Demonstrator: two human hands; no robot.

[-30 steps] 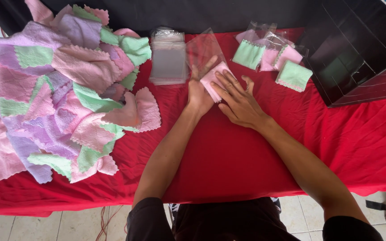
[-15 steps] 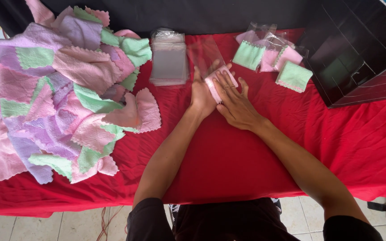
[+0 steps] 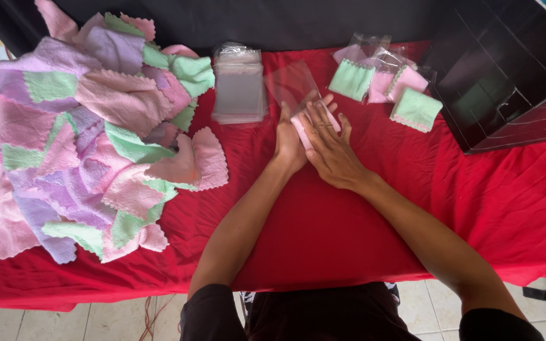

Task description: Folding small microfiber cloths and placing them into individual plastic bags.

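A folded pink cloth (image 3: pixel 314 123) lies on the red tablecloth (image 3: pixel 323 221) near the middle of the table, partly inside the mouth of a clear plastic sleeve (image 3: pixel 293 85) that stretches away toward the far edge. The left hand (image 3: pixel 289 139) rests flat on the cloth's left side, fingers together and extended. The right hand (image 3: pixel 330 148) presses down on the cloth from the right, fingers spread and flat, overlapping the left hand; neither hand is curled around anything.

Just left of the sleeve sits a stack of clear plastic bags (image 3: pixel 239 85). To the far right lie bagged cloths (image 3: pixel 380 79) in green and pink. A black box (image 3: pixel 507 69) stands at the far right corner. A big heap of loose pink, purple and green cloths (image 3: pixel 90 139) covers the table's left side.
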